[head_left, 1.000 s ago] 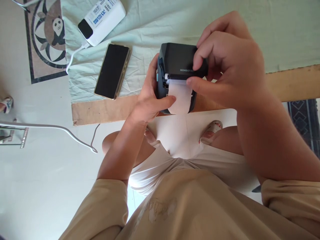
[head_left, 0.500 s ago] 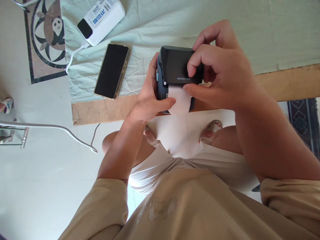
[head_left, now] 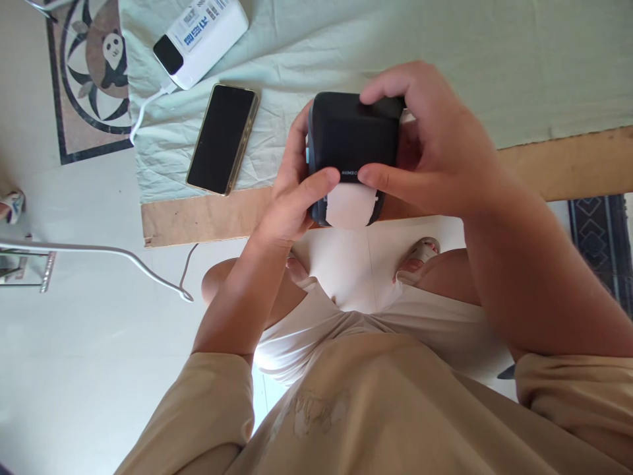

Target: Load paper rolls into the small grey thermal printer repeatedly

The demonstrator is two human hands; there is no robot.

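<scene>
A black label printer [head_left: 353, 132] with NIIMBOT lettering on its lid is held over the near edge of the table. Its lid lies flush with the body, and a strip of white label paper [head_left: 350, 206] sticks out at the front below it. My left hand [head_left: 297, 188] is closed around the printer's left side, thumb on the lid's front edge. My right hand [head_left: 435, 145] grips the right side, its thumb beside the lettering and a finger on the far edge of the lid. The fingers behind the printer are partly hidden.
A smartphone [head_left: 221, 140] with a dark screen lies on the green cloth [head_left: 519, 72] to the left. Behind it is a white power bank [head_left: 212, 39] with a white cable [head_left: 141, 119] plugged in. The table's bare wooden edge [head_left: 198, 218] runs along the near side.
The printer's lid has gone from raised to shut down on the body. My right hand has shifted from the lid's corner to grip the side, and my left thumb has moved up from the paper.
</scene>
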